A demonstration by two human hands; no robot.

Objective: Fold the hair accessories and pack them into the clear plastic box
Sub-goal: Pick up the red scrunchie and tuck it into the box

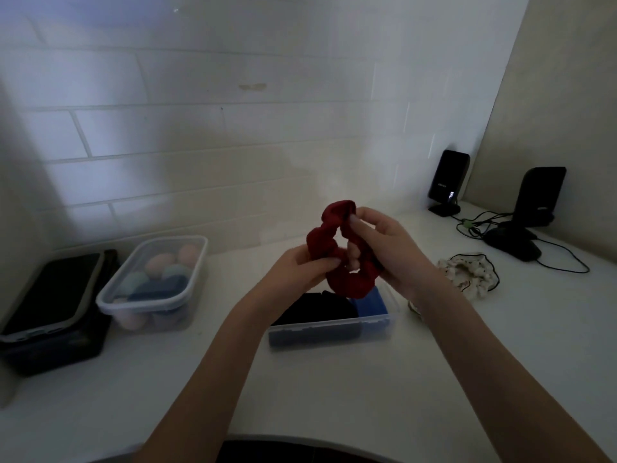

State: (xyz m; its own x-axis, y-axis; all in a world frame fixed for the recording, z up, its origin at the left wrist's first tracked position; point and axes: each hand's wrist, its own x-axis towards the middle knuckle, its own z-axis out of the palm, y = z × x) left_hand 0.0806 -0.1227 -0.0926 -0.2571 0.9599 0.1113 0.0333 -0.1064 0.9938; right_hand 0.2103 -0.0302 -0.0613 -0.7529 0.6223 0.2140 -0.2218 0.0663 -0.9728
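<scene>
Scrunchie (pixel 337 259), red, pinched by both hands above clear box (pixel 330 324).

There is a single view, worn on the person's head, wide-angled, looking forward and down. It sits close over the white counter (pixel 334 389), whose near edge curves along the bottom of the frame. Both forearms reach up from the lower corners toward the centre. A tiled wall (pixel 200 95) fills the upper half.

Your hands and red scrunchie (pixel 344 252) hide the clear box's (pixel 334 324) far side; its dark contents (pixel 314 312) read as indistinct shapes.
</scene>
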